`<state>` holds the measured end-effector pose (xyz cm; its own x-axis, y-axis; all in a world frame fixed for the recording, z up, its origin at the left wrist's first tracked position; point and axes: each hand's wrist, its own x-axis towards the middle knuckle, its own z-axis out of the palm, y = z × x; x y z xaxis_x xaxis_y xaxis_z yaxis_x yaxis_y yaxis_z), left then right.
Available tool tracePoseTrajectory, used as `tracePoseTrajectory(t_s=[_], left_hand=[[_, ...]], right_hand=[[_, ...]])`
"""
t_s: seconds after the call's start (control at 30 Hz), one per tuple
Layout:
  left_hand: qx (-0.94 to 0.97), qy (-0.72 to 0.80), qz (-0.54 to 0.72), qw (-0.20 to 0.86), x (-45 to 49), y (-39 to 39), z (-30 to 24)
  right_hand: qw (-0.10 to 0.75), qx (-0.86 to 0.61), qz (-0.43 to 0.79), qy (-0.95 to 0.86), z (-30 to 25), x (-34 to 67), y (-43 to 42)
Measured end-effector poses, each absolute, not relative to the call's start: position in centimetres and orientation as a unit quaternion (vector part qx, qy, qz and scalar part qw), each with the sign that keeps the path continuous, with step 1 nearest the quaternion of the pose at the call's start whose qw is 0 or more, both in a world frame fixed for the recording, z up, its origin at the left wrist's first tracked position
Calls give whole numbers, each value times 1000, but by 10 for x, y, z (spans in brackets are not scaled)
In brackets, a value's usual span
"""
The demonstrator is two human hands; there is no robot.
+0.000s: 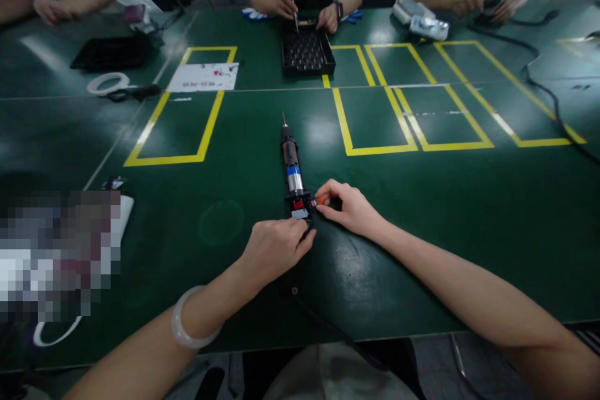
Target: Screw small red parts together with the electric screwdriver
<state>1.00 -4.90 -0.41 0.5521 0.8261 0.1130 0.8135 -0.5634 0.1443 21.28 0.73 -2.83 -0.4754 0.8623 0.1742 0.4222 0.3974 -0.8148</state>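
Two hands meet at the near end of an electric screwdriver (pixel 291 169) that lies flat on the green table (pixel 422 231), just ahead of the person's body. The left hand (pixel 276 249), with a pale bangle (pixel 187 331) on its wrist, comes in from the near left. Its fingers are curled shut, with thumb and forefinger pressed on the tool's black rear block. The right hand (pixel 351 207) reaches in from the near right, its thumb and forefinger pinched on a small red piece (pixel 319 202) that sits against the right side of that same rear block; its other fingers are loosely folded. Both hands are thus at the tool's near end, the left touching it from behind and the right from the side, and neither is nearer than the other. A dark cable (pixel 323 322) trails from the tool back toward the table's near edge. The screwdriver's long axis runs almost straight away from the person, tilted slightly left, past a blue band and silver collar to the thin bit (pixel 283 117) at its far tip, well clear of either hand. Beyond it lie yellow tape rectangles (pixel 178 156), a white sheet (pixel 204 77) and a white tape ring (pixel 107 83). Farthest off, a black tray (pixel 307 53) sits before another person's hand (pixel 285 0), which holds a red-handled driver.
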Motion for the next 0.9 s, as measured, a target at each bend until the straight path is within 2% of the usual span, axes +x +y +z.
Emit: tracePoseTrajectory(t_s=[0.23,0.57,0.77,0.9], left_hand=[[884,456,91,40,10,-49,-4],[883,455,85,75,5,-46,4],[813,536,215,77,-2,-27,13],[840,499,190,102,4,-9,1]], right_hand=[[294,-407,344,-794,-29,211,11],[321,-398,404,-759,-28,210,9],[317,-371,386,-783,-29,211,9],[312,-352,362,-805,-32,213,9]])
